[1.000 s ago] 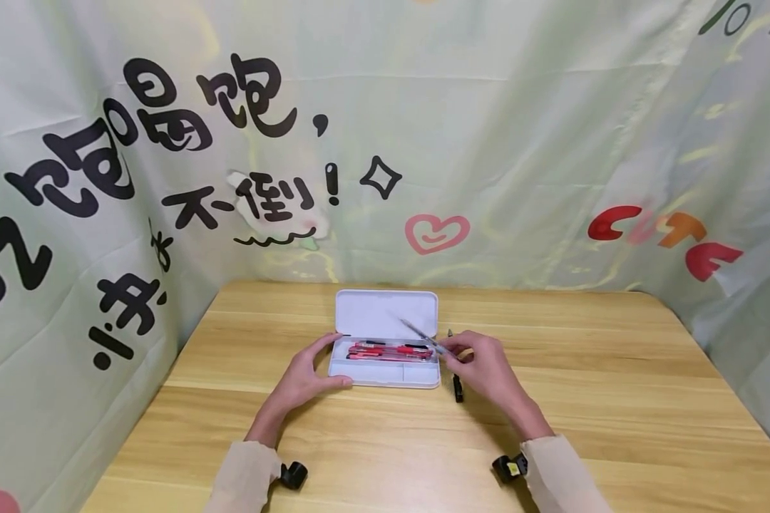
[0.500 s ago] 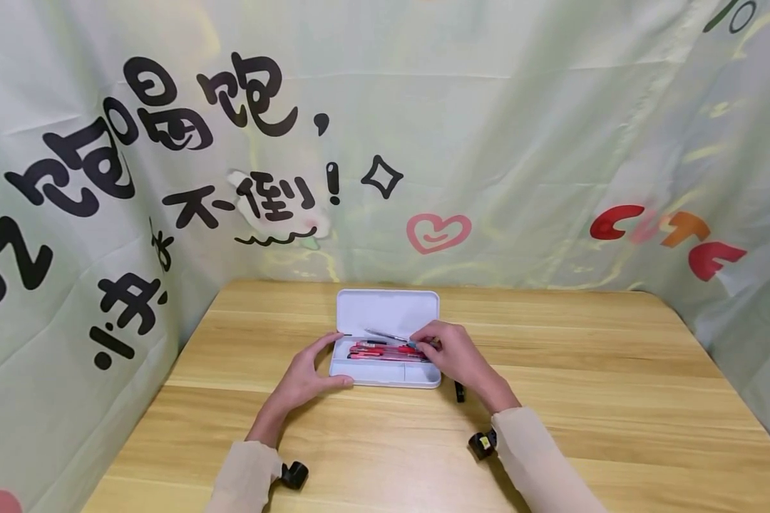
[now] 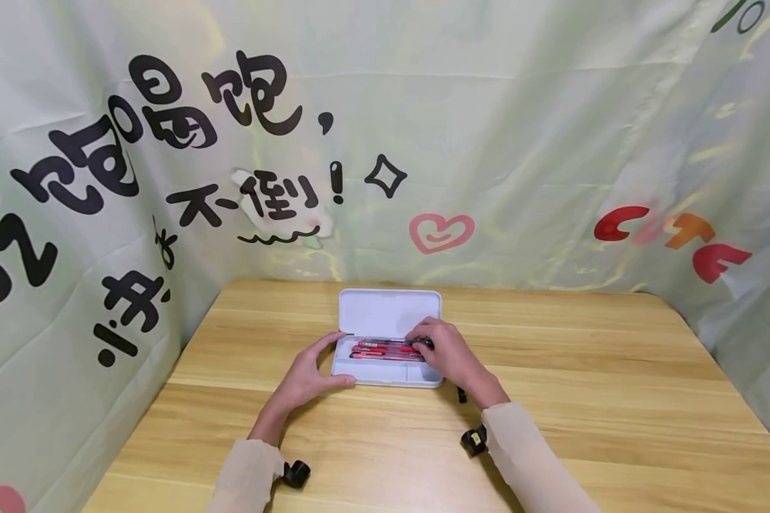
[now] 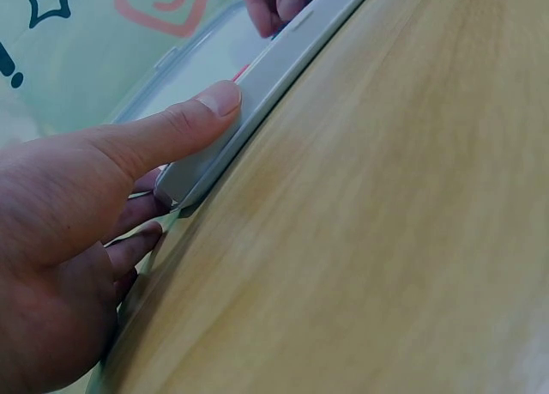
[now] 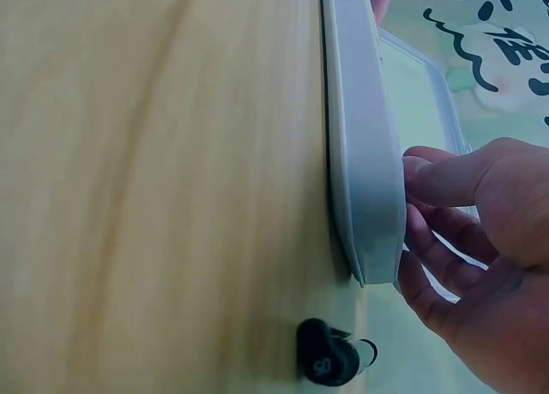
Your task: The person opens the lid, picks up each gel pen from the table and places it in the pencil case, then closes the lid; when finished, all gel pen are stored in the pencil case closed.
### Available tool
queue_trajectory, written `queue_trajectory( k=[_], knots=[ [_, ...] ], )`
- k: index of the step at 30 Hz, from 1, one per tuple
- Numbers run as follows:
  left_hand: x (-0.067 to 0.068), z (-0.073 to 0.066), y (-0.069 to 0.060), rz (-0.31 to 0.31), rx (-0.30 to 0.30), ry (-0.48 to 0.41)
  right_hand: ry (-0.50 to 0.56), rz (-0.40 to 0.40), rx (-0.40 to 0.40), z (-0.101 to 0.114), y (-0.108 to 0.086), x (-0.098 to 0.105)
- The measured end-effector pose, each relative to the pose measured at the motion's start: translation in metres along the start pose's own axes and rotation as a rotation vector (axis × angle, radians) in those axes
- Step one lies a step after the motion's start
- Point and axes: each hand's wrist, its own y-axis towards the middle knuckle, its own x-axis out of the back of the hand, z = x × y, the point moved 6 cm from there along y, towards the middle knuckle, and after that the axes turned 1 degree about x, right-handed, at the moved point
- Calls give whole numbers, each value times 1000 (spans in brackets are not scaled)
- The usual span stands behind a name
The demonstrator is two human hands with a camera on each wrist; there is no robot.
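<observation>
A white pencil case (image 3: pixel 373 372) lies on the table with its lid (image 3: pixel 385 310) raised at the back. Several red and dark pens (image 3: pixel 385 352) fill its long rear compartment. My left hand (image 3: pixel 300 374) grips the case's left end, the thumb (image 4: pixel 193 124) on the front rim and the fingers behind. Over the case's right end, my right hand (image 3: pixel 454 356) pinches a pen (image 3: pixel 427 343) by its dark end; the clear barrel lies along the back of the compartment. In the right wrist view, the case's side wall hides that pen.
One black pen (image 3: pixel 462 395) lies on the table just right of the case, partly hidden by the right hand; its end (image 5: pixel 330 355) shows in the right wrist view. A printed curtain (image 3: pixel 520 142) hangs behind the wooden table (image 3: pixel 584 399).
My right hand has moved left and down over the case, and the pen it holds has gone from tilted in the air to lying level among the others. The left hand stays put.
</observation>
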Motion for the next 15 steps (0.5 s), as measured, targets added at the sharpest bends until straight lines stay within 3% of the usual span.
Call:
queue_trajectory(
  k=[7, 15],
  knots=[
    [0, 0, 0, 2, 5, 1, 48, -37, -67, -7, -9, 10],
    [0, 0, 0, 0, -1, 4, 60, -130, -72, -12, -35, 36]
  ],
)
